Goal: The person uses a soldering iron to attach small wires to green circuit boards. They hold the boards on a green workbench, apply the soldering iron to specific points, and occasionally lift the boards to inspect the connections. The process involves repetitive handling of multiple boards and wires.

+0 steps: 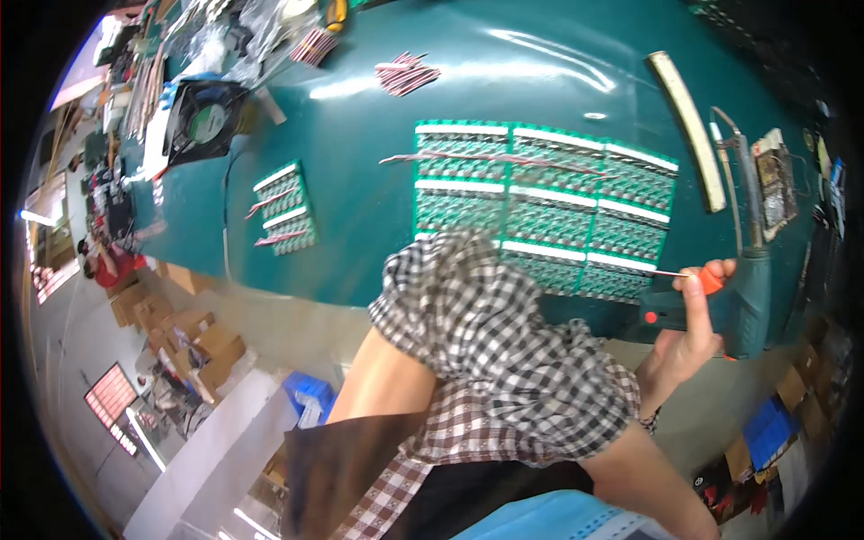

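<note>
My right hand [688,328] is at the table's near right edge, shut on a thin tool with an orange handle [712,277]. Its fine metal tip points left onto the near right corner of a large panel of green circuit boards [540,202] lying on the teal table [360,162]. My left hand is out of sight. Only that arm's checked sleeve [486,351] and a bare stretch of arm [382,382] show, bent back toward my body. A thin rod [490,158] lies across the panel's far boards.
A teal handheld power tool [751,301] lies just right of my right hand. A long cream strip [688,126] sits at far right. A smaller green board panel [283,209], a black fan [202,121] and red-and-white bundles [405,75] lie left and far. Cardboard boxes [193,337] stand on the floor.
</note>
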Tool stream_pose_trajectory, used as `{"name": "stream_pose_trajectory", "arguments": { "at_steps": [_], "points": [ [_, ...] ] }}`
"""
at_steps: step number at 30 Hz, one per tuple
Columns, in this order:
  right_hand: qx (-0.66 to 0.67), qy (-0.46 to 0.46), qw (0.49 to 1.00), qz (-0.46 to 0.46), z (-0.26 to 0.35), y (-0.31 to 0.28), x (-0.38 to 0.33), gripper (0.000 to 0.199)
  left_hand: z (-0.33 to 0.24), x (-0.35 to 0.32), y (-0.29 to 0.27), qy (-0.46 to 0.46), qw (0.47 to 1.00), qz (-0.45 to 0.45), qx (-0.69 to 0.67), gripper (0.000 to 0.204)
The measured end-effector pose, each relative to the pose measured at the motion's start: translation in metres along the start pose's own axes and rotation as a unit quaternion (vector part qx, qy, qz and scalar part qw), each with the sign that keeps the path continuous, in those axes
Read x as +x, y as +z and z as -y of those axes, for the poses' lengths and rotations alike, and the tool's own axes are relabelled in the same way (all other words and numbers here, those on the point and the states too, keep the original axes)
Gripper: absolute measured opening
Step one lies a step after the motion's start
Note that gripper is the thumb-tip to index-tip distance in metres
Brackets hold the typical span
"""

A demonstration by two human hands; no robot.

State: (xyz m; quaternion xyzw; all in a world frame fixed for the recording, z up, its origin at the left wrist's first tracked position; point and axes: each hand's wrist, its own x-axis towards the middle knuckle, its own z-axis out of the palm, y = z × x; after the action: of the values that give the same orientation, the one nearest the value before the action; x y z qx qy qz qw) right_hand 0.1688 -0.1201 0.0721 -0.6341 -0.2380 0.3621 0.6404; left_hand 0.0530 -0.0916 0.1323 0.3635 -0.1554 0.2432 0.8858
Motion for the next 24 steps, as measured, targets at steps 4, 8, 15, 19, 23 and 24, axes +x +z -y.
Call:
{"name": "stream_pose_trajectory", "arguments": {
  "at_steps": [4, 8, 15, 19, 23, 24],
  "points": [
    [0.005, -0.033, 0.999, 0.000, -0.007, -0.001, 0.000, 0.041, 0.001, 0.009, 0.001, 0.015, 1.000, 0.006, -0.001, 0.016],
    [0.019, -0.024, 1.000, -0.006, -0.014, -0.003, -0.001, 0.040, 0.000, 0.007, 0.004, 0.024, 0.999, -0.018, 0.018, 0.015],
    [0.016, -0.045, 0.999, -0.016, -0.011, -0.006, 0.002, 0.040, -0.006, 0.008, 0.004, 0.040, 0.999, -0.004, 0.017, 0.015],
    [-0.012, -0.041, 0.998, -0.036, -0.009, -0.001, -0.001, 0.040, -0.006, 0.011, 0.004, 0.029, 0.999, -0.006, 0.022, 0.014],
    [0.017, -0.040, 0.999, 0.002, -0.012, 0.000, 0.000, 0.041, -0.005, 0.009, 0.005, 0.039, 0.999, -0.012, 0.021, 0.014],
    [0.016, -0.042, 0.999, 0.008, -0.012, 0.001, -0.001, 0.041, -0.005, 0.009, 0.006, 0.040, 0.999, -0.008, 0.020, 0.014]
  ]
}}
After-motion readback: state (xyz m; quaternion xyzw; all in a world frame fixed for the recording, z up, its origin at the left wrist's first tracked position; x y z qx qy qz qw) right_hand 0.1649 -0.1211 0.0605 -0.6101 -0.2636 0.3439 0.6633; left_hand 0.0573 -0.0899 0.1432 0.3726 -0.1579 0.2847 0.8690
